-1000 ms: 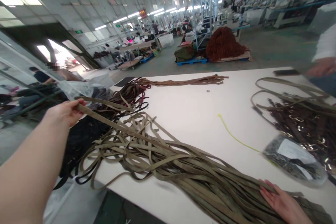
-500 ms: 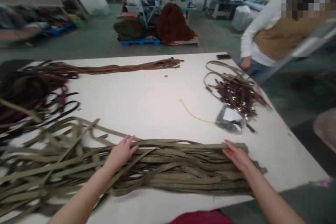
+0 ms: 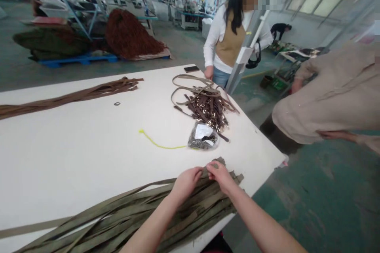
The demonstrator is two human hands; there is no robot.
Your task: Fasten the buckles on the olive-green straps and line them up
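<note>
A long bundle of olive-green straps [image 3: 124, 217] lies along the near edge of the white table [image 3: 74, 146]. Both my hands meet at its right end. My left hand [image 3: 185, 184] is closed, fingers curled over the strap ends. My right hand [image 3: 219, 176] pinches the same strap ends close to the left hand, near the table's right corner.
A clear bag of small parts [image 3: 203, 138], a yellow cord [image 3: 160, 142], a heap of dark brown buckled straps [image 3: 208, 106], a brown strap bundle [image 3: 68, 97], a small ring [image 3: 116, 104] and a phone [image 3: 191, 69] lie on the table. Two people [image 3: 228, 43] stand at the right.
The view swung right. My left hand released a strap at the left end and moved along the bundle to join my right hand at the right end.
</note>
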